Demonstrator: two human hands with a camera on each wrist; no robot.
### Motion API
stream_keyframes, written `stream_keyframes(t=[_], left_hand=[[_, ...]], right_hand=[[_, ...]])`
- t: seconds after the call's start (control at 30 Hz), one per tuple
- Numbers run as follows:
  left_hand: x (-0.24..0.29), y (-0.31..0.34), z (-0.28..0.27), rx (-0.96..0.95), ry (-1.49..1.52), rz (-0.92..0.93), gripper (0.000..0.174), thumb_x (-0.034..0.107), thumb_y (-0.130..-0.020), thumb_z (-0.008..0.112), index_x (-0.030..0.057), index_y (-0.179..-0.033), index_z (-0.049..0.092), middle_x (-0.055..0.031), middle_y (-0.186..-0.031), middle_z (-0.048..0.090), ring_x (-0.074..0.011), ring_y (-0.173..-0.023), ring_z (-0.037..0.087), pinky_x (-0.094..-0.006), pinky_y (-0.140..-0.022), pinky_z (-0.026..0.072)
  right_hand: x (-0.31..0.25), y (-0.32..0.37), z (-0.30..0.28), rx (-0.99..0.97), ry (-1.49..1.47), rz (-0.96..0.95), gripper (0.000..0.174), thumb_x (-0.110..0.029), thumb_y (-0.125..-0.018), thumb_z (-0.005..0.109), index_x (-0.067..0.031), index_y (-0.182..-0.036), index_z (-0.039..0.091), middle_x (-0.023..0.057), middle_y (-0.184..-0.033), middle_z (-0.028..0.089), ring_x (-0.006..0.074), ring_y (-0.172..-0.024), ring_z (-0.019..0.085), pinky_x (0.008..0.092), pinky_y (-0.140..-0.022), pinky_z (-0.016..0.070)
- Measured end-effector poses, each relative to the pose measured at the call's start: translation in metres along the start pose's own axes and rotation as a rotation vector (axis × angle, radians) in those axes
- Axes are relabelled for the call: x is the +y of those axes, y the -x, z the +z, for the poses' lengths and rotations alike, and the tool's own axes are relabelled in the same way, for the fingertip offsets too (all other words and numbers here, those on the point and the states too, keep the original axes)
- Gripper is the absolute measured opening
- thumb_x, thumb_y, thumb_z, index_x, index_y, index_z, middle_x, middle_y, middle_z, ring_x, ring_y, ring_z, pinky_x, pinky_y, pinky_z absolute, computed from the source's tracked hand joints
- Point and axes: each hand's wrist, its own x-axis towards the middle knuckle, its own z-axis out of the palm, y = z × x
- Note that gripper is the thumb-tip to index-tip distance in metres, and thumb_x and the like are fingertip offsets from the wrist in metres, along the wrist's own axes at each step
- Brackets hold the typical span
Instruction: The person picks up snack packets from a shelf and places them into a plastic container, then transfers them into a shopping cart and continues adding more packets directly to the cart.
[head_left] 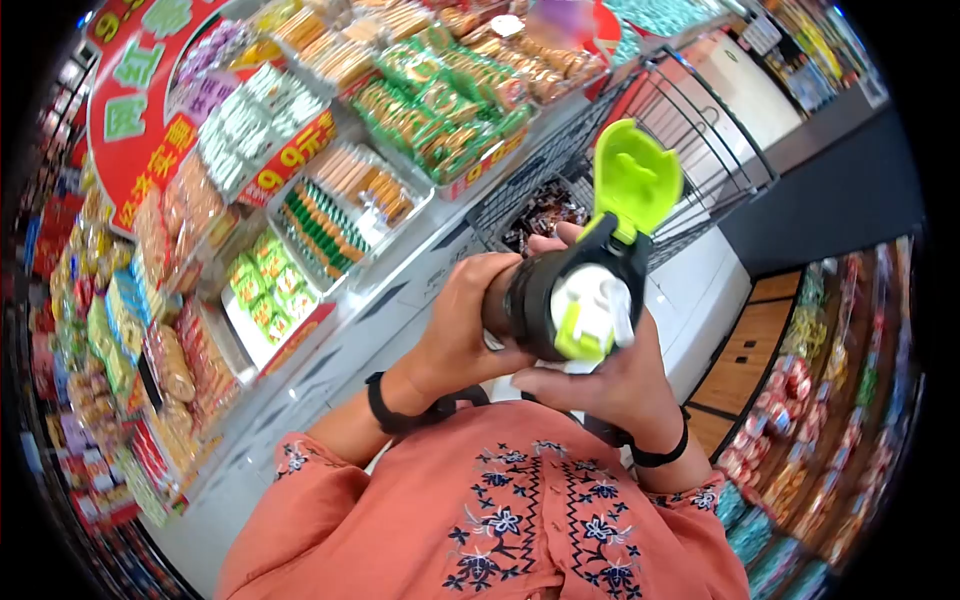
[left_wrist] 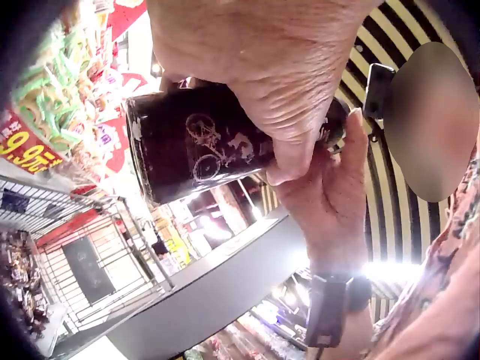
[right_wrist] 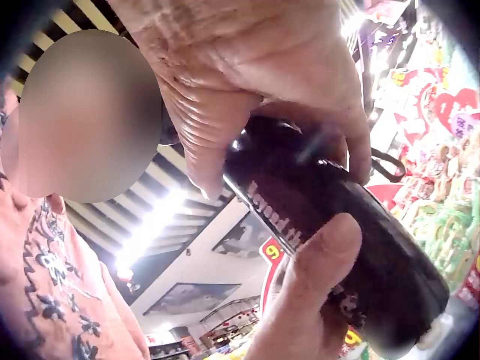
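Observation:
A dark water bottle [head_left: 535,300] is held in front of the chest, its top tilted toward the head camera. Its lime-green flip lid [head_left: 637,180] stands raised, baring a white mouthpiece [head_left: 590,305] with a green tab. The left hand [head_left: 462,318] grips the bottle's body, thumb and fingers on either side. Around the black collar near the top curls the right hand [head_left: 625,385]. In the left wrist view a bicycle print shows on the bottle [left_wrist: 199,142]; pale lettering runs along the bottle [right_wrist: 352,247] in the right wrist view.
A wire shopping cart [head_left: 700,150] stands just beyond the hands, with a bin of dark wrapped items [head_left: 545,215] by it. Packaged snacks in trays [head_left: 325,225] fill a display at the left. Shelves of bagged goods [head_left: 800,400] line the right side.

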Motion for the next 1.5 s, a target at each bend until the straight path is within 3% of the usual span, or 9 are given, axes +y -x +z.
stream_keyframes(t=[0.07,0.13,0.27,0.33,0.4,0.53,1.0,1.33,1.5], left_hand=[[0.008,0.014,-0.016,-0.001,-0.007,-0.032,0.091,0.031,-0.061,0.091,0.0046,-0.135,0.045,-0.0178,-0.124,0.057,-0.0408,-0.113,0.056,-0.0499,-0.1,0.0431],[0.018,0.03,-0.031,0.015,0.037,-0.084,0.09,0.034,-0.064,0.09,0.0036,-0.135,0.045,-0.0179,-0.125,0.057,-0.0416,-0.112,0.057,-0.0529,-0.101,0.0433],[0.052,0.045,-0.06,0.151,-0.377,0.248,0.075,0.028,-0.073,0.085,0.004,-0.133,0.046,-0.0157,-0.115,0.062,-0.0339,-0.102,0.064,-0.056,-0.099,0.0442],[0.07,0.055,-0.069,0.208,-0.468,0.265,0.067,0.024,-0.077,0.081,0.0046,-0.131,0.046,-0.0155,-0.113,0.063,-0.0323,-0.101,0.064,-0.0551,-0.1,0.0436],[0.084,0.068,-0.073,0.249,-0.452,0.179,0.06,0.02,-0.081,0.077,0.0053,-0.13,0.046,-0.0152,-0.11,0.064,-0.0307,-0.099,0.065,-0.0541,-0.101,0.043],[0.106,0.101,-0.067,0.347,-0.274,-0.102,0.056,0.016,-0.081,0.076,0.0062,-0.128,0.046,-0.0142,-0.11,0.065,-0.0294,-0.099,0.065,-0.0533,-0.101,0.043],[0.136,0.094,-0.042,0.476,-0.632,0.025,0.044,0.01,-0.082,0.074,0.0054,-0.12,0.053,-0.012,-0.109,0.066,-0.0269,-0.098,0.068,-0.0492,-0.104,0.0429],[0.087,0.035,0.007,0.266,-0.458,0.264,0.04,0.017,-0.085,0.073,0.0053,-0.118,0.054,-0.0112,-0.107,0.066,-0.0263,-0.101,0.067,-0.0498,-0.102,0.0433],[0.061,0.0,0.021,0.028,-0.093,0.156,0.047,0.027,-0.088,0.07,0.0038,-0.125,0.054,-0.0141,-0.116,0.064,-0.0314,-0.11,0.061,-0.0485,-0.104,0.0414]], right_hand=[[-0.013,-0.004,0.015,-0.062,-0.104,-0.011,0.109,-0.018,-0.062,0.095,-0.0011,-0.147,0.03,0.0181,-0.141,0.052,0.0266,-0.132,0.05,0.0414,-0.112,0.0387],[-0.02,-0.006,0.026,-0.118,0.001,-0.113,0.092,-0.022,-0.062,0.093,-0.0028,-0.138,0.045,0.0172,-0.136,0.055,0.0311,-0.125,0.055,0.0405,-0.106,0.0426],[-0.057,-0.01,0.038,-0.298,-0.171,0.099,0.063,-0.031,-0.077,0.082,-0.0053,-0.129,0.06,0.0164,-0.122,0.063,0.0329,-0.111,0.063,0.0379,-0.094,0.0492],[-0.057,-0.007,0.053,-0.324,-0.146,-0.052,0.041,-0.014,-0.093,0.066,0.008,-0.127,0.057,0.0214,-0.126,0.063,0.0253,-0.113,0.064,0.036,-0.104,0.0474],[-0.064,-0.006,0.068,-0.306,0.079,-0.262,0.035,-0.01,-0.093,0.065,0.0076,-0.123,0.059,0.0197,-0.122,0.066,0.0271,-0.111,0.066,0.0392,-0.104,0.0477],[-0.075,-0.014,0.077,-0.49,-0.028,-0.438,0.036,-0.008,-0.094,0.064,0.0026,-0.128,0.057,0.0221,-0.129,0.062,0.0304,-0.122,0.06,0.0429,-0.109,0.0434],[-0.023,-0.014,0.05,-0.826,-0.315,-0.369,0.035,-0.01,-0.1,0.055,-0.0012,-0.133,0.054,0.0214,-0.134,0.059,0.0319,-0.126,0.058,0.0452,-0.109,0.0425],[-0.002,0.011,-0.027,-0.714,-0.302,-0.247,0.034,-0.01,-0.102,0.049,-0.002,-0.136,0.051,0.0206,-0.136,0.058,0.0331,-0.127,0.057,0.0468,-0.108,0.043],[0.01,0.036,-0.062,-0.543,-0.193,-0.265,0.033,-0.009,-0.102,0.049,-0.0032,-0.134,0.052,0.0218,-0.135,0.059,0.0343,-0.125,0.058,0.0485,-0.106,0.0442]])
